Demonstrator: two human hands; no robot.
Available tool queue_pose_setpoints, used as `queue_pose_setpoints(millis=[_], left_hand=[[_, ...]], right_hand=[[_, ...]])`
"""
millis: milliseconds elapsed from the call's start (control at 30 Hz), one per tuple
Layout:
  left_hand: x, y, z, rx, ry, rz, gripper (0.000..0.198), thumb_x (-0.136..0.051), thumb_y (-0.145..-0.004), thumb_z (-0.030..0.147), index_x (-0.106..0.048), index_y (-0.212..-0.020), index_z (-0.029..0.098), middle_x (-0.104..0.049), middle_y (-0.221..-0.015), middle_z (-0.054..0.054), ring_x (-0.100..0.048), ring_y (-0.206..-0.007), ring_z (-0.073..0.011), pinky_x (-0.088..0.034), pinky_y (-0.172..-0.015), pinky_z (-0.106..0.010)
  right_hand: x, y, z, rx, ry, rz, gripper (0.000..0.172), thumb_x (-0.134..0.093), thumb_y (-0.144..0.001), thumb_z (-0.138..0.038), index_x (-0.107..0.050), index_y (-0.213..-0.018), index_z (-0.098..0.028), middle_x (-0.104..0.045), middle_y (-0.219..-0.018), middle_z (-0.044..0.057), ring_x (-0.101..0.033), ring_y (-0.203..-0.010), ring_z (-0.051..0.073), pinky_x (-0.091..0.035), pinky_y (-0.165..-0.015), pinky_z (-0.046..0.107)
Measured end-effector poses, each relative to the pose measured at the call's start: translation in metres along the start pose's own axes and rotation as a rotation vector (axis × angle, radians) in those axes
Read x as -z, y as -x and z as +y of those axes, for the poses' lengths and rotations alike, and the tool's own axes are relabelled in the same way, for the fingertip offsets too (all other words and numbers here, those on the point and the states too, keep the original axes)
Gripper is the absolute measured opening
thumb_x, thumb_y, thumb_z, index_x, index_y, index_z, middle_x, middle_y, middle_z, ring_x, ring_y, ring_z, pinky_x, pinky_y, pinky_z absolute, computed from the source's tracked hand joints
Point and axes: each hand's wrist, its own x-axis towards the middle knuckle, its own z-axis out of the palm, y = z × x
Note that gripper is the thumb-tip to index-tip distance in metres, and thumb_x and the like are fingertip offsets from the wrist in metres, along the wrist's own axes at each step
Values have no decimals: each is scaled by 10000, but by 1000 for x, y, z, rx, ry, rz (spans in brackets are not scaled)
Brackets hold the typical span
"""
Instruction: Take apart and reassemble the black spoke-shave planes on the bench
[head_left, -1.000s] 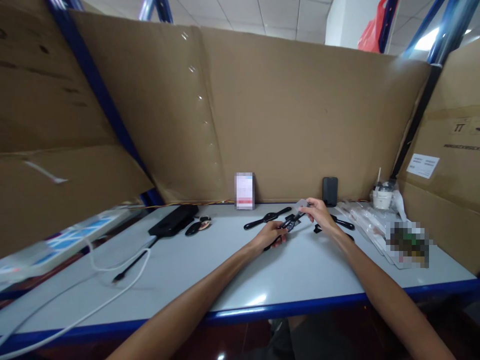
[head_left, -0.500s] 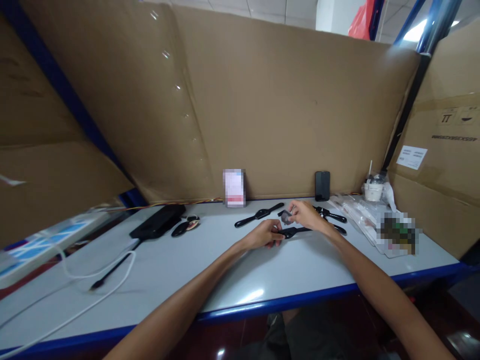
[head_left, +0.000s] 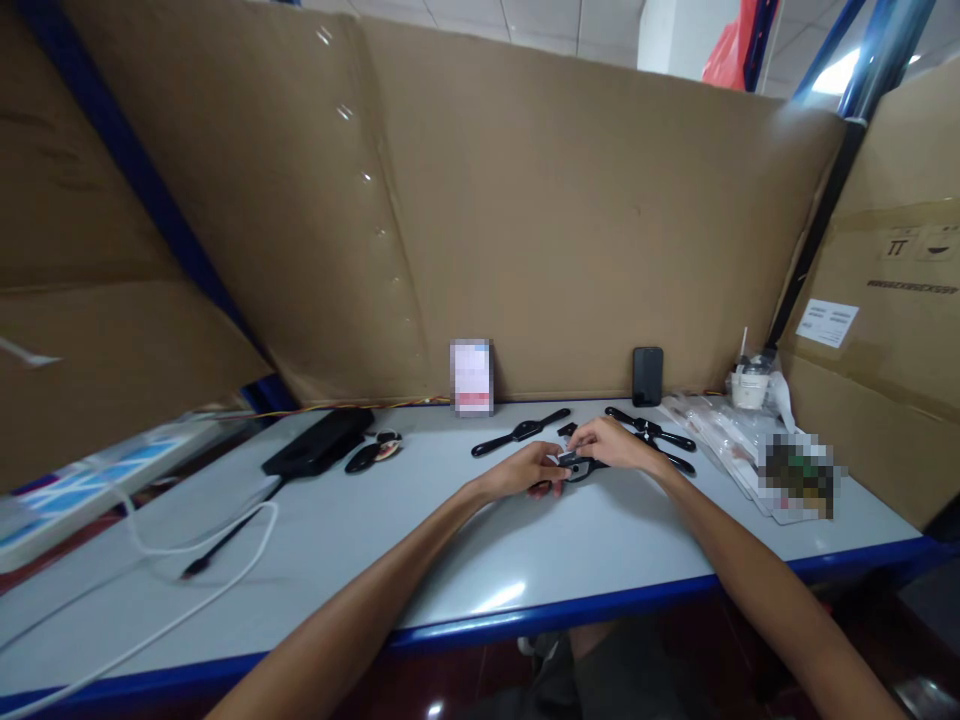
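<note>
A black spokeshave [head_left: 579, 470] is held low over the table between my hands. My left hand [head_left: 525, 468] grips its left side, fingers curled around the handle, which they mostly hide. My right hand [head_left: 613, 443] pinches a small grey flat piece, seemingly the blade [head_left: 568, 456], against the spokeshave's middle. My fingers partly cover the piece. Just behind them lies a small black part [head_left: 568, 429]. Another spokeshave [head_left: 523, 431] rests on the table to the left, beyond my left hand. More black spokeshaves [head_left: 664, 436] lie close together beyond my right wrist.
A phone with a lit screen [head_left: 472, 378] and a dark phone [head_left: 647, 376] lean on the cardboard wall [head_left: 525, 220]. Plastic bags [head_left: 720, 440] and a cup [head_left: 748, 385] stand right. A black case [head_left: 319, 442], keys [head_left: 364, 458] and white cable [head_left: 266, 540] lie left.
My right hand has brought the grey piece down and towards me onto the spokeshave's middle. My left hand keeps its grip. The view has shifted slightly.
</note>
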Motion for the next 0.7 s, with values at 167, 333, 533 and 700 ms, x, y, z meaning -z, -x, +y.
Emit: queue_pose_setpoints(millis=[167,333,533,700], left_hand=[[-2,1,3,18,7,17,339,-754,-764,468,-559,-700,198,-601,-559,27,-416,-406,-85,-274,-418,-225],[-5,1,5,26,22,47,296,-744,-766,396,-545,-657,207,-528,-521,54,-371,-397,-85,-225,-405,-229],[-5,2,5,47,55,69,279,-729,-785,322,-551,-609,200,-525,-509,44,-381,-404,-85,-224,-416,-227],[-4,2,2,64,105,112,275,-699,-811,365,-554,-648,198,-498,-518,55,-352,-394,-74,-208,-403,-222]], right_hand=[[1,0,1,-25,18,18,225,-625,-795,-42,-806,-819,-172,-769,-734,2,-693,-728,162,-451,-636,204],[-4,-1,-2,-35,35,67,235,-610,-806,-23,-791,-794,-173,-792,-785,24,-730,-785,183,-490,-686,220],[7,-1,-7,-63,70,170,210,-634,-821,-52,-793,-822,-189,-796,-789,16,-739,-769,179,-510,-689,218],[58,11,7,-192,207,453,313,-484,-967,-134,-756,-1110,-192,-796,-1003,77,-735,-941,194,-516,-817,254]])
